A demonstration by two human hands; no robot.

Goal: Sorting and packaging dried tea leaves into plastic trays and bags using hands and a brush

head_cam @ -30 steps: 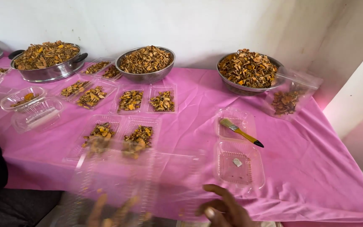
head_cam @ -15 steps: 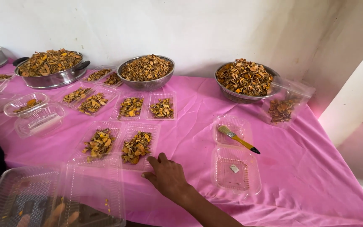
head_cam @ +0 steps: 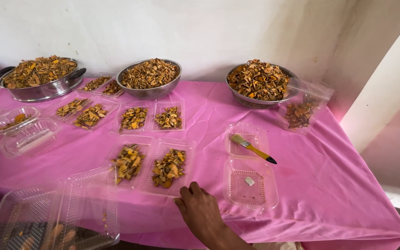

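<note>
Where we looked down at the pink tablecloth (head_cam: 329, 185):
Right hand (head_cam: 201, 210): fingers loosely spread, gripping nothing, fingertips touching the filled tray's (head_cam: 168, 167) near edge.
Left hand (head_cam: 56, 237): we saw it blurred beneath the empty clear tray (head_cam: 52, 215); grip unclear.
Brush (head_cam: 253, 149): right of filled tray.

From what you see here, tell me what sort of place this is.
Likely a small food-packing table against a plain wall: metal bowls heaped with dried orange-brown chips, clear clamshell trays portioned with them on a pink tablecloth, and a small brush on an empty tray.
</note>
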